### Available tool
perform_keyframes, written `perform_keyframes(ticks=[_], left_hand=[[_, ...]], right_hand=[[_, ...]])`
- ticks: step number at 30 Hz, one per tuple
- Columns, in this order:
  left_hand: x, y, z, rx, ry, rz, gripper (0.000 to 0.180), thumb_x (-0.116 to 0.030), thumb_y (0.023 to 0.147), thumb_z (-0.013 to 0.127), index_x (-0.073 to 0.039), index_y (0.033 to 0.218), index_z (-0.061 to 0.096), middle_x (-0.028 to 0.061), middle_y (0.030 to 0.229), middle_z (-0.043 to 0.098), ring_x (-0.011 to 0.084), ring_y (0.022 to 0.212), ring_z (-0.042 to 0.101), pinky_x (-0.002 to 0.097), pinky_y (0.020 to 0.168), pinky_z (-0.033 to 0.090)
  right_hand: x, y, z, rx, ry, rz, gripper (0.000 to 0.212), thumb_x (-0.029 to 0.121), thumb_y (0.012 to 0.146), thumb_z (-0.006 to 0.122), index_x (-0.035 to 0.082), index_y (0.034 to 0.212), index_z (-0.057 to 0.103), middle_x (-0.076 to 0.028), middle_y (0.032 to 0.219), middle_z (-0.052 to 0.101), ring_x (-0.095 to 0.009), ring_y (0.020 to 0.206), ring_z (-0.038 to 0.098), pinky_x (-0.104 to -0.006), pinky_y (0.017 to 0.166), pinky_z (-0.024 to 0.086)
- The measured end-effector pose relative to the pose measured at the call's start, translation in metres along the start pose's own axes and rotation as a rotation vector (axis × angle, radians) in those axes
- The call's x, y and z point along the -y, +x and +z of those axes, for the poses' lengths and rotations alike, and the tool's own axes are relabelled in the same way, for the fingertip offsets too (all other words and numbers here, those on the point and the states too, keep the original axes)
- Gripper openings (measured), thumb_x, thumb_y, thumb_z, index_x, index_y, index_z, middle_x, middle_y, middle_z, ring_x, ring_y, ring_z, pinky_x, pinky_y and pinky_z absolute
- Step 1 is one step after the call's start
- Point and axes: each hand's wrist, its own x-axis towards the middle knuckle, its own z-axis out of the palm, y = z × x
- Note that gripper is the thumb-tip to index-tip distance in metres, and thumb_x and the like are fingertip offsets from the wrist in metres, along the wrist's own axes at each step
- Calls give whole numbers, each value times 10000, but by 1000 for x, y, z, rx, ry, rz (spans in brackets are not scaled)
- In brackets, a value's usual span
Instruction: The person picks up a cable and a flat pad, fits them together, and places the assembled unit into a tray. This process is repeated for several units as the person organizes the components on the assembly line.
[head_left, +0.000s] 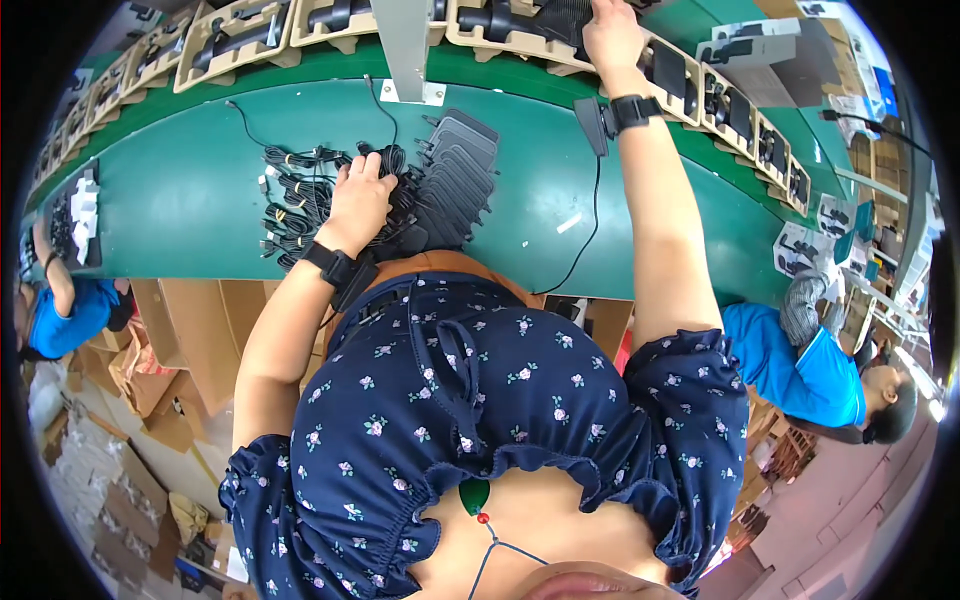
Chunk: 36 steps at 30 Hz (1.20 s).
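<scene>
My left hand (358, 198) lies flat, fingers spread, on the pile of bundled black cables (300, 205) on the green table (180, 190). My right hand (610, 35) reaches into a cardboard tray (520, 40); I cannot tell its grip.

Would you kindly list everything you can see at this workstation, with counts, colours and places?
Bundled cables: a pile, black, on the bench under the left hand.
Flat stands: a fanned stack, dark grey, right of the cables.
Pulp trays: a row, beige, along the far belt.
Bench: one, green.
Metal post: one, grey, centre.
Cardboard boxes: several, brown, on the floor at left.
Co-workers: two, blue shirts, either side.
Left hand: on the cables.
Right hand: reaching into a tray.
</scene>
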Motion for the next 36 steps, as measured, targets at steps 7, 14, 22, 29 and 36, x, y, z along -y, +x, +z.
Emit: perform_keyframes(ticks=[7,14,22,29,36], left_hand=[[8,-18,0,-333,-474,48,329,-158,653,711,-58,934,573,136,1117,466,345,1050,451,409,892,393],[1,-32,-34,-318,-792,-175,303,-221,786,642,-9,974,535,114,741,565,207,632,544,291,593,443],[-12,-23,-39,-175,-997,-129,325,-204,767,620,-9,982,475,154,843,587,289,801,595,349,714,473],[-6,-34,-50,-388,-961,-19,555,-158,739,684,-30,1185,379,118,1050,461,208,971,485,324,856,415],[-17,-26,-40,-208,-1544,13,661,-229,817,621,33,1303,259,171,1234,453,232,1109,466,342,938,377]], right_hand=[[-19,-11,69,27,-63,-208,333,111,820,454,155,1141,531,-171,1082,535,-349,1021,488,-408,829,429],[38,-63,62,-39,153,-2,268,109,802,485,75,1057,560,-162,1168,496,-328,1097,450,-435,914,352],[184,-139,-44,740,933,-184,417,227,867,492,89,1254,419,-191,984,568,-355,893,539,-395,789,433],[178,-130,-71,683,785,-193,361,200,820,573,60,1146,505,-143,885,576,-292,796,544,-354,738,438],[205,-116,-76,577,1615,525,215,218,941,410,30,1031,460,5,775,478,-79,682,416,-209,662,362]])
